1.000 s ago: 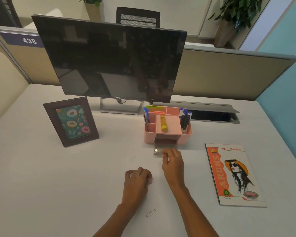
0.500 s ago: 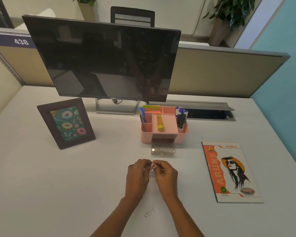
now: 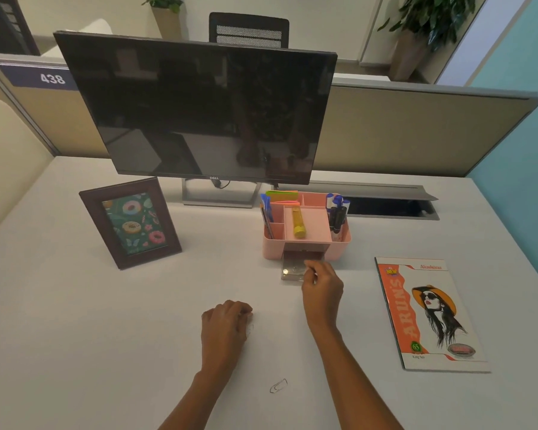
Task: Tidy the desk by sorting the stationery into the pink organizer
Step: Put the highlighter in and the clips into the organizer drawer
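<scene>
Your right hand [image 3: 322, 290] has left the mid-desk spot where both hands met half a second ago and now sits at the clear drawer [image 3: 291, 270], which is pulled out of the front of the pink organizer [image 3: 339, 243]. Its fingertips are bunched over the drawer's right side; can't tell if they hold anything. Your left hand [image 3: 224, 324] stayed back on the tabletop, knuckles up and fingers curled. A paper clip [image 3: 249, 329] is right at its fingertips; grip or mere contact, can't tell. A second clip [image 3: 278, 385] lies loose between your forearms, toward the near edge, same place as before. Drawer contents: small shiny bits, too small to identify. Organizer top: blue pens [image 3: 266, 206] in the left slot, sticky notes [image 3: 283, 196] back left, a yellow stick [image 3: 298, 223] lying in the centre tray, markers [image 3: 337, 212] upright on the right. The organizer stands mid-tabletop toward the far edge, just in front of the monitor [image 3: 199, 110]. The photo frame [image 3: 131, 223] stands toward the left edge and the notebook [image 3: 429, 315] lies flat toward the right edge, both unmoved.
</scene>
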Demonstrator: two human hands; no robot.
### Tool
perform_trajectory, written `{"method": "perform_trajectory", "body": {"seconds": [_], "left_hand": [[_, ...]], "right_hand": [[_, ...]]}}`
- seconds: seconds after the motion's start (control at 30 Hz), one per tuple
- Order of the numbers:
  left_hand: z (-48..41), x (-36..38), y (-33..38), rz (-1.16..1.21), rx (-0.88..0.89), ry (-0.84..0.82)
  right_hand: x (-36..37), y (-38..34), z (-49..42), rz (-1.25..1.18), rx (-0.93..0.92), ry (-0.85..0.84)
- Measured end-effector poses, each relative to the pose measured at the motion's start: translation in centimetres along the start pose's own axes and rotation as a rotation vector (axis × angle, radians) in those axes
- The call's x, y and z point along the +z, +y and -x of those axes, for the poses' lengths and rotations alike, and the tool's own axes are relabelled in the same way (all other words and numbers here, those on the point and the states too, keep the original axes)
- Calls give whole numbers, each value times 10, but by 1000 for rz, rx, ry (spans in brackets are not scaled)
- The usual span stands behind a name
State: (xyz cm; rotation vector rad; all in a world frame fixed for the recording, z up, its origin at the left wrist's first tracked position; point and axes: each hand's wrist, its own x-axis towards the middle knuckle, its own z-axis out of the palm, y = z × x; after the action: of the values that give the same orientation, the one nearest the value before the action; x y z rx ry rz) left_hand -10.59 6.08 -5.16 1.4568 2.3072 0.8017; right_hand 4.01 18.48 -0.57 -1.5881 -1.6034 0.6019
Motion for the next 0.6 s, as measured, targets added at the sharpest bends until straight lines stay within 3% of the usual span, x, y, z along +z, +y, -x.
{"method": "perform_trajectory", "body": {"seconds": [0.23, 0.6], "left_hand": [[10, -7, -15, -51, 28, 25], [23, -1, -8, -231, 27, -116]], "right_hand": [[7, 11, 34, -5, -54, -60], [8, 20, 94, 38, -98, -287]]}}
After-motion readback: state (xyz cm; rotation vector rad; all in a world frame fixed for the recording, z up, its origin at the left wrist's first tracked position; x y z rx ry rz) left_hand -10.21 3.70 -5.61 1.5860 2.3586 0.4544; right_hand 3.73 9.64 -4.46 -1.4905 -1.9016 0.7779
